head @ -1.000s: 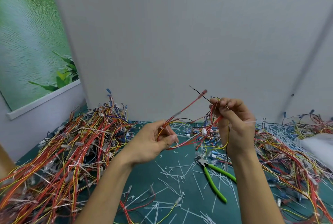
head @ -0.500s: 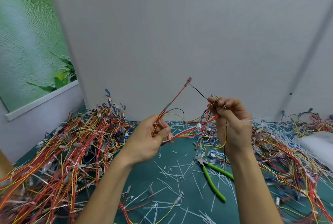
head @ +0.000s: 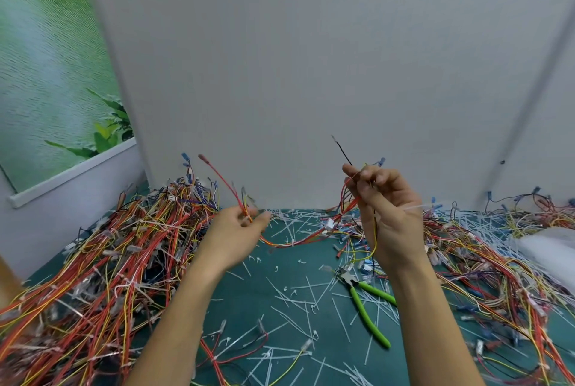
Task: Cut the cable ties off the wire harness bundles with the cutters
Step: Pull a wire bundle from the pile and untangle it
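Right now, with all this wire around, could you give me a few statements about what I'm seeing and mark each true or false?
1. The cutters lie on the mat, in neither hand. True.
2. The left hand is empty. False: it pinches the wires.
3. The right hand grips wires, with a black wire poking up above it. True.
4. The cutters have red handles. False: the handles are green.
5. No ties have been cut off yet. False: many white ones litter the mat.
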